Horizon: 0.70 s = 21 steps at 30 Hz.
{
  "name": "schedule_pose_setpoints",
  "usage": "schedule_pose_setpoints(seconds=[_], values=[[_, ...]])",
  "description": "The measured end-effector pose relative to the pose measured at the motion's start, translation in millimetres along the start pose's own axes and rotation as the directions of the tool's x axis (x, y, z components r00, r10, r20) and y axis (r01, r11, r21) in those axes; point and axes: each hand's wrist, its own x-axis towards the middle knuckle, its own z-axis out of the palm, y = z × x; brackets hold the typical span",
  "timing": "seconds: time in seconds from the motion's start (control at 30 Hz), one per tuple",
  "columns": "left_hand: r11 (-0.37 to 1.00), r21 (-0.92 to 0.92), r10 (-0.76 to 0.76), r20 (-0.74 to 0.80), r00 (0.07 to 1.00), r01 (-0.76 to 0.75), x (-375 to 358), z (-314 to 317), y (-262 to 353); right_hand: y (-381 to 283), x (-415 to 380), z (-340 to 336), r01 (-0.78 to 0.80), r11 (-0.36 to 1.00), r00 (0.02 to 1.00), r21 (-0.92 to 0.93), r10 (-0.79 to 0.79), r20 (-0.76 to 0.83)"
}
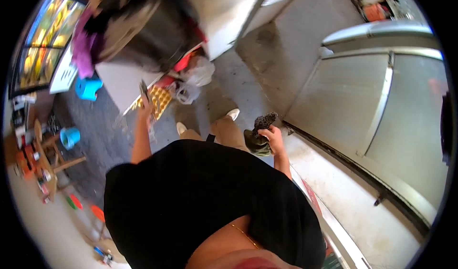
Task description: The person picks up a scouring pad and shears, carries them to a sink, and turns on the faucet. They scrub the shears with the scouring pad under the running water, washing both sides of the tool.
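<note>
My left hand (146, 110) is closed around a narrow, greyish metal tool (143, 88) that points away from me; its exact kind is too small to tell. Behind that hand lies a yellow egg tray (160, 101), apart from it as far as I can see. On the other side, my right hand (273, 138) grips a dark, wiry scouring pad (265, 121) together with a dark green cloth (256, 144). The cloth hangs below the fingers. Both hands are held out from my body, above the floor.
A large metal-topped chest freezer (350, 95) stands close on my right. Ahead are plastic bags (198, 73) and a white board (121, 83). Blue stools (88, 87), a blue bucket (70, 138), a wooden chair (53, 157) and a lit display fridge (45, 42) are at left.
</note>
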Motion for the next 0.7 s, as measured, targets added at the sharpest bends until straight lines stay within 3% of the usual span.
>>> schedule_pose_setpoints(seconds=[0.03, 0.07, 0.1, 0.13, 0.2, 0.23, 0.3, 0.43, 0.53, 0.67, 0.7], values=[[0.969, 0.099, -0.233, 0.042, 0.972, 0.228, -48, 21, 27, -13, -1, -17, 0.009, 0.999, 0.999, 0.045, -0.007, -0.035], [0.984, 0.077, -0.167, 0.045, 0.985, 0.163, -77, 46, 22, -26, -1, -34, 0.024, 0.996, 0.997, 0.084, -0.018, -0.074], [0.951, 0.119, -0.295, 0.058, 0.954, 0.286, -88, 65, 13, -38, -1, -53, 0.047, 0.993, 0.993, 0.107, -0.034, -0.116], [0.932, 0.297, -0.277, 0.209, 0.938, 0.209, -97, 84, 13, -51, 1, -72, 0.087, 0.993, 0.988, 0.077, -0.076, -0.134], [0.973, 0.221, -0.124, 0.260, 0.958, 0.066, -109, 138, 5, -79, 11, -107, 0.132, 0.990, 0.983, 0.043, -0.125, -0.133], [0.967, 0.246, -0.142, 0.280, 0.949, 0.072, -109, 162, 29, -95, 21, -111, 0.115, 0.991, 0.982, 0.063, -0.104, -0.155], [0.994, 0.065, -0.108, 0.472, 0.875, 0.087, -134, 230, 93, -125, 38, -140, 0.149, 0.986, 0.978, 0.073, -0.135, -0.161], [0.998, 0.053, -0.015, 0.565, 0.825, -0.019, -166, 355, 218, -178, 82, -184, 0.288, 0.949, 0.949, 0.127, -0.265, -0.168], [0.992, -0.085, 0.122, 0.821, 0.557, -0.093, -142, 441, 259, -220, 122, -211, 0.303, 0.943, 0.938, 0.135, -0.270, -0.218], [0.974, -0.118, 0.198, 0.856, 0.477, -0.193, -138, 574, 315, -246, 185, -272, 0.379, 0.915, 0.911, 0.138, -0.342, -0.232], [0.991, -0.121, 0.130, 0.896, 0.424, -0.049, -127, 605, 328, -253, 204, -285, 0.335, 0.931, 0.921, 0.141, -0.293, -0.258]])
